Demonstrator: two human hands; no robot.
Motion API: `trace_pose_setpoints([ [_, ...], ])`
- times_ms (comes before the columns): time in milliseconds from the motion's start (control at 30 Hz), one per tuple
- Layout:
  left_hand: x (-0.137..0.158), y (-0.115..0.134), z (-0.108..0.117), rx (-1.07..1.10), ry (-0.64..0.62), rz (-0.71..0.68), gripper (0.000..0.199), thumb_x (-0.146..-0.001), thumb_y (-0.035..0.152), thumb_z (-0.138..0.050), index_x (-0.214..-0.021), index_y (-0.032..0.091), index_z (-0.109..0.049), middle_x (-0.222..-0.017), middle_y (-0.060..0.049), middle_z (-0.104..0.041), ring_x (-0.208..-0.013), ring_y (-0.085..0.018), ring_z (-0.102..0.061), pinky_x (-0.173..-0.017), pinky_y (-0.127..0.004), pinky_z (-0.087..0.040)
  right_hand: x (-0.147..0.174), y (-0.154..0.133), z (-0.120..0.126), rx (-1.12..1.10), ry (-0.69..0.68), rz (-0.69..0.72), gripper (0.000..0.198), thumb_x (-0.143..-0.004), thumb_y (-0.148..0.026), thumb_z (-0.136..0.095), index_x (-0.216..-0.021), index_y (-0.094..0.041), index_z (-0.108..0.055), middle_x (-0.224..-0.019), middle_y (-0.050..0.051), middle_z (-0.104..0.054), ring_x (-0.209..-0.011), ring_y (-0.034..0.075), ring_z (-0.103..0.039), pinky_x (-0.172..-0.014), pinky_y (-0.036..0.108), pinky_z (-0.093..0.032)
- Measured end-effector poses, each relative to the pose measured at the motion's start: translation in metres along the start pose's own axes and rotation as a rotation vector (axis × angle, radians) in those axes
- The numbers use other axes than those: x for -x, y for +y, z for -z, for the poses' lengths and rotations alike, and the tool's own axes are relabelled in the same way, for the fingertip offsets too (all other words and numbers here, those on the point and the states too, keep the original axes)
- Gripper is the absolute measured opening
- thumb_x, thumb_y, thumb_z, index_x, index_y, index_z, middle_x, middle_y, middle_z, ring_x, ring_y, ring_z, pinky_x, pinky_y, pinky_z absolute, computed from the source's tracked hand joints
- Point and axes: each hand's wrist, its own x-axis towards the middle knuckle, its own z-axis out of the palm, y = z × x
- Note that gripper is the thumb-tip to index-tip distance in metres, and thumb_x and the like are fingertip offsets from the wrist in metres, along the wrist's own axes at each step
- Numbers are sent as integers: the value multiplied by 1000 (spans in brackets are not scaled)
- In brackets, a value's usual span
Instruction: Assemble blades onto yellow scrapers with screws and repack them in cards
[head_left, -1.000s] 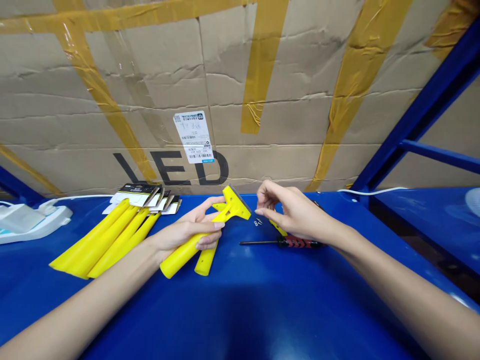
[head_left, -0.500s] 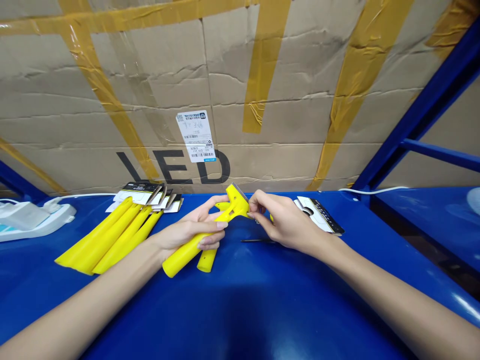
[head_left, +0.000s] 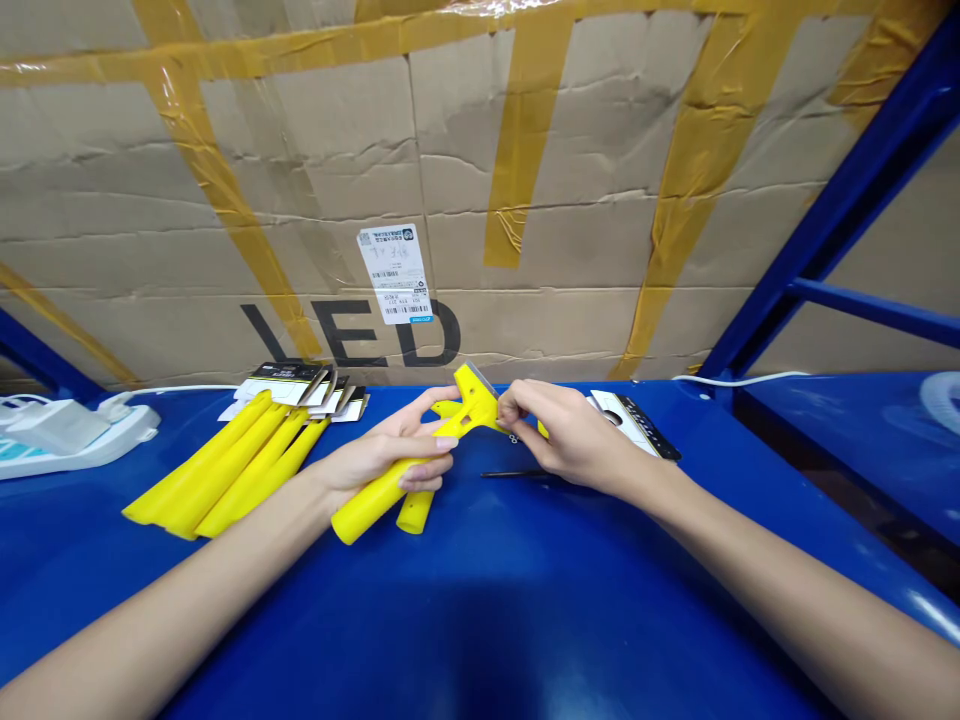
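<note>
My left hand is wrapped around the handle of a yellow scraper, whose forked head carries a thin metal blade along its edge. The thumb lies on top of the handle. At the right end of that head, my right hand makes a pinch of thumb and fingers; what is between the fingertips is hidden. Under the left hand, a second yellow handle lies on the blue surface. Some tiny ring-like pieces show below the right fingertips. A thin dark rod lies partly under the right hand.
At left lie several yellow scrapers with black-and-white cards. A white power strip sits farther left. Another card is beyond my right hand. A large taped carton stands behind the blue surface, beside a blue frame post.
The view has shifted slightly. Both hands keep nearly the same hold on the scraper, and the thin dark rod and tiny pieces show a little more clearly.
</note>
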Motion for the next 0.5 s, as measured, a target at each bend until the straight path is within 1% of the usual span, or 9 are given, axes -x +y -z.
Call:
trace_pose_setpoints([
  [67, 0, -1, 1, 1, -8, -18, 57, -91, 9, -67, -137, 29, -41, -68, 7, -53, -43, -3, -40, -45, -15, -29, -1, 0, 1, -68, 10, -54, 15, -94, -9, -50, -88, -22, -48, -86, 2, -60, -75, 15, -54, -71, 26, -42],
  [133, 0, -2, 1, 2, -20, -38, 57, -91, 9, -67, -138, 29, -42, -63, 8, -50, -42, -3, -38, -45, -15, -28, -2, 1, 2, -181, 47, -132, 12, -93, -12, -56, -90, -22, -50, -88, 1, -61, -76, 15, -55, -72, 27, -44],
  [200, 1, -2, 1, -1, -29, -44, 56, -92, 10, -66, -139, 28, -42, -59, 8, -48, -42, -3, -37, -44, -14, -28, -3, 4, 1, -307, 88, -207, 12, -92, -18, -63, -97, -21, -53, -95, 2, -62, -81, 15, -56, -76, 28, -47],
  [267, 2, -1, 0, -6, -33, -44, 57, -91, 10, -67, -139, 28, -42, -60, 8, -48, -42, -3, -37, -44, -14, -28, -2, 9, 0, -411, 114, -266, 24, -89, -24, -70, -109, -21, -56, -104, 4, -61, -87, 16, -57, -80, 31, -49],
  [333, 3, 0, -2, -9, -33, -46, 58, -91, 10, -67, -140, 28, -42, -60, 8, -48, -42, -3, -36, -44, -14, -28, 0, 13, -2, -489, 113, -325, 38, -86, -31, -74, -118, -22, -56, -109, 5, -60, -89, 17, -58, -81, 32, -51],
  [400, 4, 1, -4, -5, -34, -51, 59, -91, 10, -66, -142, 28, -41, -59, 9, -47, -41, -3, -37, -43, -14, -28, 1, 15, -3, -564, 90, -396, 45, -84, -37, -77, -121, -22, -56, -107, 5, -61, -86, 17, -60, -77, 33, -52],
  [500, 4, 1, -7, 3, -35, -61, 60, -91, 9, -66, -142, 28, -41, -61, 8, -48, -41, -3, -39, -43, -14, -29, 1, 15, -3, -658, 71, -482, 48, -81, -42, -79, -119, -21, -59, -103, 5, -64, -85, 17, -63, -76, 32, -54],
])
